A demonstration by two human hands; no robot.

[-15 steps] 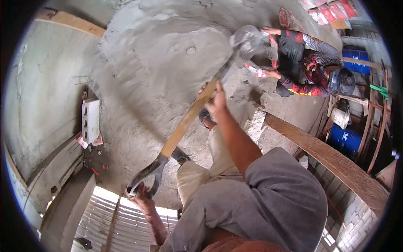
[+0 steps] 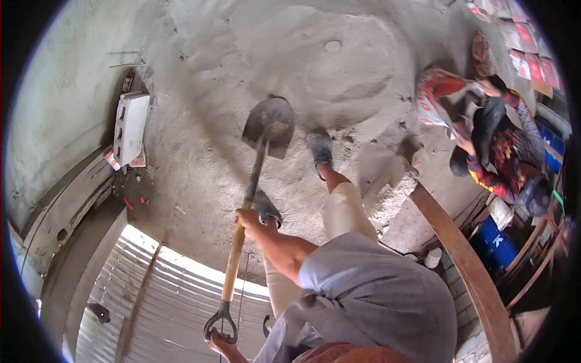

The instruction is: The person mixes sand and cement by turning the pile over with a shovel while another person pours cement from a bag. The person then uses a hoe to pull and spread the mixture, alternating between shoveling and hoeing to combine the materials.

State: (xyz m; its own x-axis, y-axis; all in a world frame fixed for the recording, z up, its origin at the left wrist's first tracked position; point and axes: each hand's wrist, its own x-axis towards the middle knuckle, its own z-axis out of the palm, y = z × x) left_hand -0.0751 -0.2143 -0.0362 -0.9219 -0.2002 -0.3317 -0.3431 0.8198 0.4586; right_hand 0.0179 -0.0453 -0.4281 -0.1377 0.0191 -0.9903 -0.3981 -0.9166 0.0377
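Note:
A long shovel (image 2: 233,260) with a wooden shaft and a black D-handle slants up the view. My right hand (image 2: 247,221) is closed round the middle of its shaft. At the bottom, my left hand (image 2: 221,345) grips the D-handle. The metal blade (image 2: 270,126) lies over the grey cement-like material (image 2: 327,66), with a little stuck on it. My dark shoes stand on either side of the shaft and beyond it. To the right, a co-worker (image 2: 511,142) bends and holds an open red-and-white sack (image 2: 431,106) in both hands.
A hollow block (image 2: 131,128) stands by the left wall. A wooden plank (image 2: 463,260) runs along the lower right, near a blue drum (image 2: 495,241). Stacked sacks (image 2: 525,42) lie at the upper right. Corrugated metal sheet (image 2: 175,302) is at the lower left.
The shovel blade has swung from beside the co-worker leftward and down, and its shaft is now steeper. My hands moved with it. The co-worker's sack is now raised and open, farther right in view.

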